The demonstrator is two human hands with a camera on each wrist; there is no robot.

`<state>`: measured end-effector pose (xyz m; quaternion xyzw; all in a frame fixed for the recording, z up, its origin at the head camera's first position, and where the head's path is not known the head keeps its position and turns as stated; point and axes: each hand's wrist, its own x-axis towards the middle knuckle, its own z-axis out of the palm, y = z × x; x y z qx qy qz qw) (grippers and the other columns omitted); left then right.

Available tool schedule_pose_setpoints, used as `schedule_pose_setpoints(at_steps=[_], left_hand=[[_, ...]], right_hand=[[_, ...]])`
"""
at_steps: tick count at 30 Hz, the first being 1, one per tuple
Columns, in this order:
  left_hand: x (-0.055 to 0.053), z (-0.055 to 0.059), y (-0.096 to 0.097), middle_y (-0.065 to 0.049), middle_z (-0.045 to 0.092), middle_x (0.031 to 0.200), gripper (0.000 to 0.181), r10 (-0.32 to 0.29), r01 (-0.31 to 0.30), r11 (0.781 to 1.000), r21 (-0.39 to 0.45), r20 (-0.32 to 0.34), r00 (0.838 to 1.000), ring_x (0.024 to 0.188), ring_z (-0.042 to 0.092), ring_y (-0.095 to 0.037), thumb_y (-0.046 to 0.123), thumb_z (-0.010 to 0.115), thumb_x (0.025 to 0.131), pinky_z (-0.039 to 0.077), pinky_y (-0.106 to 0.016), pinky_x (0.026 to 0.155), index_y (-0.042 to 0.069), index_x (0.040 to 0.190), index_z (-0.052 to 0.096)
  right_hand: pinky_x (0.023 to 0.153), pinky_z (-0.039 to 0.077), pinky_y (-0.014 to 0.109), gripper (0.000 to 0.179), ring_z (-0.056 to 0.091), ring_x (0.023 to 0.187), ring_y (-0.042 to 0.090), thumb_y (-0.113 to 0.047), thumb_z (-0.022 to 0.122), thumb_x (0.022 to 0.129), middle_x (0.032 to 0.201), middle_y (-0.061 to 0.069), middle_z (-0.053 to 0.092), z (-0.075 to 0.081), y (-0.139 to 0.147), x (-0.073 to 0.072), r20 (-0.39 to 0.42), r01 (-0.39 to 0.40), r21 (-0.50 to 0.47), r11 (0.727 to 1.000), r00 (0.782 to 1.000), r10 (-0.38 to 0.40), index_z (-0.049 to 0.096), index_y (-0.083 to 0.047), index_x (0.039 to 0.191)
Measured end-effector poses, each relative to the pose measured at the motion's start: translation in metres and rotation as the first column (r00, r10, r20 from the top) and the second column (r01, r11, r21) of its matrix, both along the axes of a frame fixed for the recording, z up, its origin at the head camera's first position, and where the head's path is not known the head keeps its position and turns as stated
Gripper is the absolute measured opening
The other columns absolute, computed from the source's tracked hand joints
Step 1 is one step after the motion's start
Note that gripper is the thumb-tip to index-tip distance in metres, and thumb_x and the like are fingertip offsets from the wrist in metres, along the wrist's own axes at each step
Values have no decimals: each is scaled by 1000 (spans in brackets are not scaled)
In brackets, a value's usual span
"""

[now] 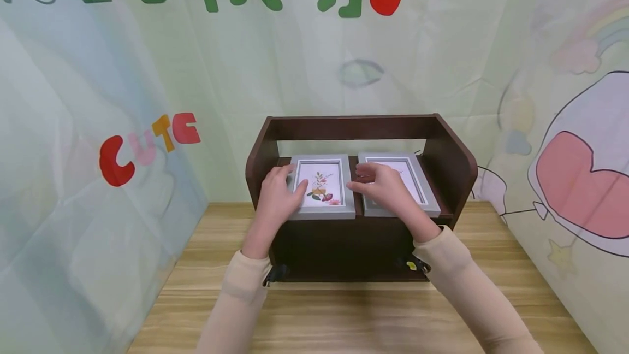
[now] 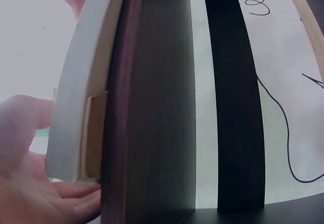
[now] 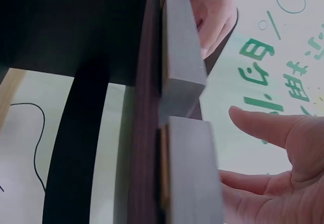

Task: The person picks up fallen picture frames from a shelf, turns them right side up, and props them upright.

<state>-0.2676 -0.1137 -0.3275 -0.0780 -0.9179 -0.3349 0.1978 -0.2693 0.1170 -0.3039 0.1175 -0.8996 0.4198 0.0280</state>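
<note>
Two light grey picture frames lie face up side by side on a dark brown shelf. The left picture frame (image 1: 322, 212) holds a print of flowers in a pot. My left hand (image 1: 277, 193) is at its left edge, fingers along the side and thumb over the near left part. My right hand (image 1: 388, 184) hovers over the right picture frame (image 1: 427, 190), covering part of its print. Its fingertips and thumb point left, toward the left frame's right edge. In the right wrist view the right hand (image 3: 283, 168) has thumb and fingers spread apart with nothing between them.
The dark brown shelf (image 1: 354, 250) has raised side panels and a back rail (image 1: 351, 128). It stands on a wood-grain table (image 1: 334, 316). Printed cloth (image 1: 236, 70) with green characters and cartoon drawings surrounds the table at the back and sides.
</note>
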Motion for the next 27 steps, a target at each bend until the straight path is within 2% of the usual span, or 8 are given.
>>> schedule_pose_setpoints(at_steps=[4,7,9,11,14,17,20,27], left_hand=[[-5,0,0,-22,54,125,54,42,-44,999,31,52,998,115,50,-35,29,63,88,41,-47,103,-3,130,53],[-7,-1,1,-22,52,127,54,62,-67,997,45,95,994,116,50,-34,28,63,89,41,-47,104,-2,132,51],[-8,-1,2,-21,51,129,55,72,-79,996,49,130,989,116,49,-33,28,62,89,40,-47,104,-2,133,49],[-9,-1,3,-21,50,130,56,77,-87,995,54,166,983,115,49,-33,29,62,90,41,-47,104,-2,134,47],[-10,-1,3,-22,50,131,57,86,-100,993,58,204,975,114,50,-33,28,62,90,42,-48,104,-2,135,46],[-12,-2,2,-23,52,130,55,94,-110,992,63,208,974,113,52,-33,26,63,90,43,-48,103,-3,134,47],[-14,-2,0,-24,54,129,52,100,-113,991,65,183,978,116,53,-35,22,63,89,43,-49,102,-3,132,49],[-16,-2,-1,-23,54,131,49,98,-118,989,93,192,976,118,53,-35,14,62,89,43,-48,102,-2,133,49]], right_hand=[[98,48,42,62,58,118,29,-31,71,84,127,17,61,-1,-10,-12,35,-1,40,999,999,0,51,2,132],[98,47,42,63,58,117,30,-31,72,83,124,19,62,-3,-17,-18,8,-2,97,995,1000,1,52,5,130],[87,51,38,52,63,100,28,-32,72,83,104,19,68,-4,-21,-21,-18,-4,146,989,1000,7,59,6,117],[71,48,33,44,58,81,24,-32,72,82,82,13,62,-4,-25,-23,-44,0,191,982,999,9,61,5,102],[61,38,31,41,44,71,20,-34,72,82,73,9,51,-5,-30,-25,-43,-1,233,972,999,12,59,4,95],[69,47,34,52,53,81,22,-34,72,82,95,16,64,-4,-33,-25,-19,1,247,969,1000,4,59,5,114],[77,50,38,62,56,90,25,-33,72,83,114,21,63,-3,-35,-25,11,-3,243,970,1000,0,53,7,126],[89,51,42,70,58,108,33,-33,71,84,126,24,58,0,-38,-26,44,11,229,973,999,-21,44,9,133]])
